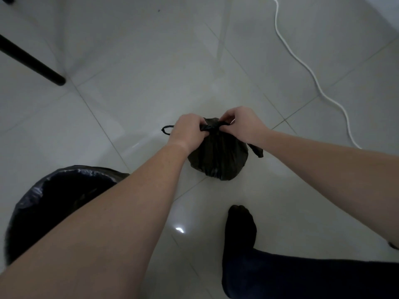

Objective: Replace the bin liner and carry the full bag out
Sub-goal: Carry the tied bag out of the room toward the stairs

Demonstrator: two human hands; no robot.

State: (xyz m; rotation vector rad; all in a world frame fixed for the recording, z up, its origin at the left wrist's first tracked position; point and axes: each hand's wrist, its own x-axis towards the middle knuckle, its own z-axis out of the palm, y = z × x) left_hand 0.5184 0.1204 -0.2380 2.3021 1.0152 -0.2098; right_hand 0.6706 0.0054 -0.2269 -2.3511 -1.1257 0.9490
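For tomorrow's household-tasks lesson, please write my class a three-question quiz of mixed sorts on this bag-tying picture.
1. True or false: the black bag rests on the tiled floor.
2. Which hands grip the bag's neck? A) left hand only B) right hand only C) both
3. Fill in: the bin at lower left already has a black ____ in it.

Key: 1 true; 2 C; 3 liner

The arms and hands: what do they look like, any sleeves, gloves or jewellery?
Both forearms are bare up to the frame edge, with no sleeves showing. The left hand and right hand wear no gloves, and no rings or watch are visible. Nails are too small to tell.
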